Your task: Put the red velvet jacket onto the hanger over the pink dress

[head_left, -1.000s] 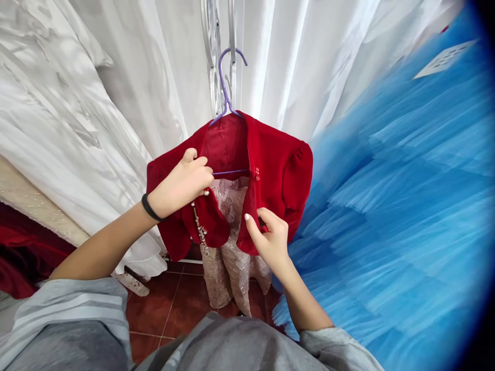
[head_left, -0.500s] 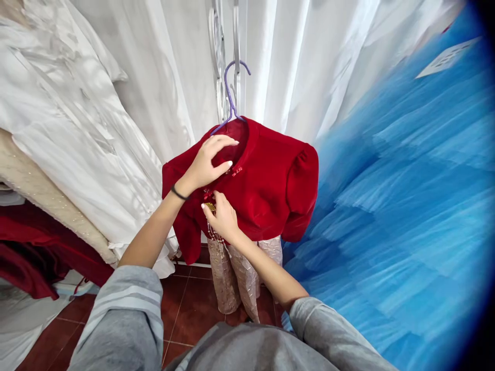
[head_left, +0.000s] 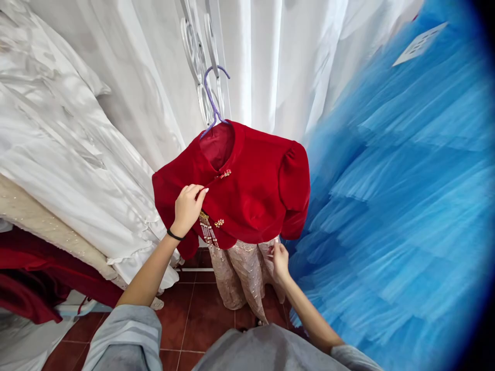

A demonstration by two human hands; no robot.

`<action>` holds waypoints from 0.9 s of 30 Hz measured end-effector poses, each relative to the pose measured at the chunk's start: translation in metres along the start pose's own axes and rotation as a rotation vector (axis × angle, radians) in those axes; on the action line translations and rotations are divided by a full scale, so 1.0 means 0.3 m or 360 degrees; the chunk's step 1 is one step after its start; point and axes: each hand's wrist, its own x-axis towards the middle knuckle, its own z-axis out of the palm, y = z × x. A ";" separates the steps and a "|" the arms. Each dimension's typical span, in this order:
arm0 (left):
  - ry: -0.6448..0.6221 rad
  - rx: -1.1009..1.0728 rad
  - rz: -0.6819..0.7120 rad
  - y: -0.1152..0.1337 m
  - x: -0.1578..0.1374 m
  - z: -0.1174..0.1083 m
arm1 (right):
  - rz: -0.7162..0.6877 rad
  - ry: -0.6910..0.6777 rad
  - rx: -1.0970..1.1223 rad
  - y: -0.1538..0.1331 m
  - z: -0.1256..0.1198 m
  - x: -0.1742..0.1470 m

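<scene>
A red velvet jacket (head_left: pixel 255 180) with puffed sleeves and jewelled clasps hangs on a purple hanger (head_left: pixel 211 95). My left hand (head_left: pixel 188 208) is pinched shut on the jacket's front edge, below the neckline. Beside it dangles a gold brooch with beaded tassels (head_left: pixel 209 232). Under the jacket falls a pale pink patterned skirt (head_left: pixel 243 268). At the jacket's lower hem, in front of the skirt, my right hand (head_left: pixel 280 261) has its fingers curled closed; what they grip there is too small to make out.
White gowns (head_left: pixel 73 129) hang along the left, above dark red cloth (head_left: pixel 27 278). A ruffled blue tulle dress (head_left: pixel 398 196) fills the right side. White curtains (head_left: pixel 255 62) and a white metal frame (head_left: pixel 189 44) stand behind. Red-brown tiles (head_left: pixel 174 319) cover the floor.
My right hand has left the brooch and moved right and down to the hem. My left hand has come down from the neckline and closed on the front edge. The neckline now shows.
</scene>
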 end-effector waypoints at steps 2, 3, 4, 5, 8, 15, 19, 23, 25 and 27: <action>-0.0016 -0.0047 -0.0041 0.008 0.009 -0.004 | 0.0182 -0.0033 0.0071 -0.016 -0.064 0.082; -0.0027 -0.0057 -0.0053 0.012 0.011 -0.004 | 0.0266 -0.0097 0.0111 -0.031 -0.081 0.113; -0.0039 -0.0060 -0.0060 0.014 0.012 -0.004 | 0.0328 -0.0173 0.0154 -0.044 -0.088 0.134; -0.0053 -0.0058 -0.0063 0.016 0.011 -0.003 | 0.0363 -0.0243 0.0196 -0.053 -0.089 0.146; -0.0060 -0.0057 -0.0075 0.014 0.006 0.003 | 0.0347 -0.0309 0.0283 -0.035 -0.070 0.135; 0.0012 -0.0032 -0.0135 0.014 -0.003 0.012 | 0.0199 -0.0092 0.0005 0.060 -0.075 0.103; 0.0203 -0.0180 -0.0206 0.010 -0.073 0.018 | -0.0281 0.0414 -0.0261 -0.041 -0.062 0.078; 0.0605 0.0035 -0.0412 0.027 -0.153 0.087 | -0.1425 0.0554 -0.0908 -0.235 0.109 0.031; 0.0634 0.0178 -0.0598 0.039 -0.153 0.131 | -0.1752 0.0457 -0.1193 -0.333 0.241 0.035; 0.0621 0.0251 -0.0729 0.041 -0.130 0.160 | -0.1819 0.0405 -0.1418 -0.418 0.352 0.065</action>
